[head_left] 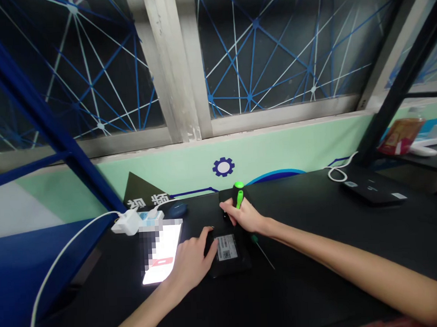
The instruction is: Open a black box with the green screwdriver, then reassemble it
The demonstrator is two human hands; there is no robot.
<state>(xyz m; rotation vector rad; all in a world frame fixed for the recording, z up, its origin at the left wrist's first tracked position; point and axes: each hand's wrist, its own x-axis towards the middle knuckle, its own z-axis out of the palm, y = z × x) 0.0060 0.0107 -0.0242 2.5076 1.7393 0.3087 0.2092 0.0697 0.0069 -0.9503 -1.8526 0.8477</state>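
My right hand [243, 217] is closed around the black and green handle of a screwdriver [238, 194], held upright with its tip down on a small black device [228, 253] that carries a white label. My left hand [192, 262] lies on the left edge of that device, fingers curled over its corner. A second thin screwdriver [262, 251] lies on the black table [318, 256] just right of the device. A lit phone [162, 254] rests flat beside my left hand.
A white charger and cable [128, 222] sit at the table's left back, next to a dark mouse [177, 209]. A closed black laptop [373, 188] with a white cord lies far right. A blue metal frame [56, 138] rises at the left.
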